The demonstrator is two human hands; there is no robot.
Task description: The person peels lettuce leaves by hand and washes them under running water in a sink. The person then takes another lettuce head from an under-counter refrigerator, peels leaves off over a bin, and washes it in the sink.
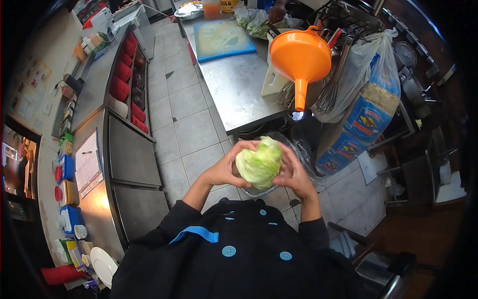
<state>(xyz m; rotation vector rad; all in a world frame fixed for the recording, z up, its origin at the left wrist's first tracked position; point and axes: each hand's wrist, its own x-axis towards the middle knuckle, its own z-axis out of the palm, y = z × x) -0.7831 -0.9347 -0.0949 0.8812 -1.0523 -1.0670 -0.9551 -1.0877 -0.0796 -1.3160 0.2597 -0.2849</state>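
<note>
A pale green head of lettuce (259,164) is held up in front of my dark buttoned jacket. On its left side, my left hand (226,167) is closed round it, thumb toward the near side. Opposite, my right hand (296,172) grips the lettuce with curved fingers, their tips partly hidden behind the leaves. Below and behind the lettuce, the rim of a container (261,192) shows, mostly covered by my hands.
A steel table (234,94) ahead bears a blue-edged cutting board (224,37). An orange funnel (301,55) and a whisk (328,94) hang at its right corner, near a blue printed package (366,117). Another person's hand (277,12) is at the back. Steel cabinets (134,149) line the left.
</note>
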